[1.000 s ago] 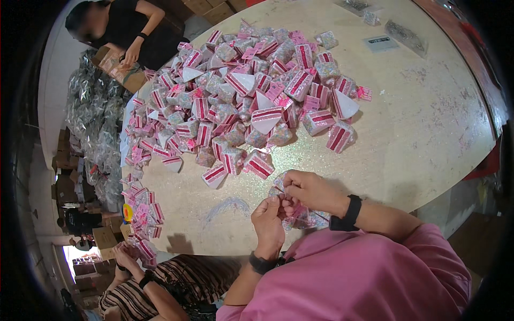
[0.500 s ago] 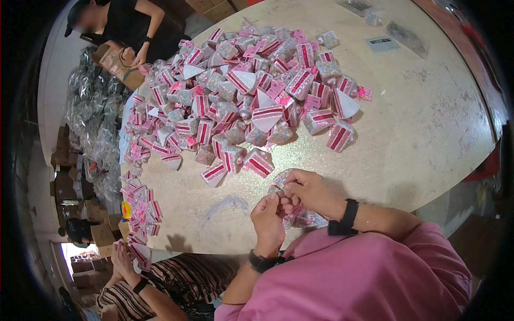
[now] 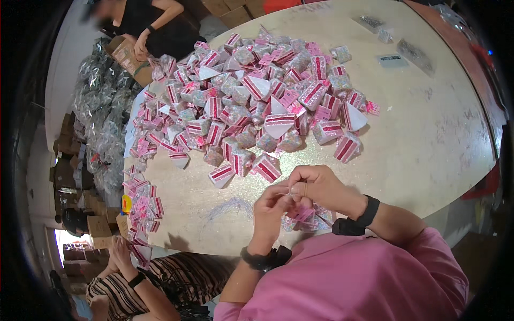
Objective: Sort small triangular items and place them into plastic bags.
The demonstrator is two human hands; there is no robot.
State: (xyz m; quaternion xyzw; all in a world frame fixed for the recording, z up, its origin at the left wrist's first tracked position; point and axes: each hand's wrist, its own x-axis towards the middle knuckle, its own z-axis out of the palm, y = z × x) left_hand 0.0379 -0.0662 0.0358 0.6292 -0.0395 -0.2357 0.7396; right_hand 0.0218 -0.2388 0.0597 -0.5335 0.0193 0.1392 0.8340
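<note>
My left hand (image 3: 270,213) and my right hand (image 3: 324,188) meet just above the near table edge, fingertips pinched together. Between them runs a thin pale string, partly hidden by the fingers. Just below the fingers hangs or rests a pink tag (image 3: 304,214); which of the two I cannot tell. A sprinkle-covered piece (image 3: 323,218) lies under my right hand, against my pink shirt, its shape mostly covered. Beyond my hands spreads a large heap of cake-slice ornaments (image 3: 279,124), white with red layers, sprinkled sides and pink tags.
A row of smaller cake slices (image 3: 143,206) runs along the left edge, beside a yellow tape roll (image 3: 126,204). Another person's hands (image 3: 122,255) hold a slice there. Across the table, a person handles a cardboard box (image 3: 130,61). Clear bags (image 3: 415,56) lie at far right.
The view has shifted, so the heap sits lower and further right. My fingers have drawn closer in a pinch on the string. The sprinkled surface beyond my fingertips no longer shows; the pink tag does.
</note>
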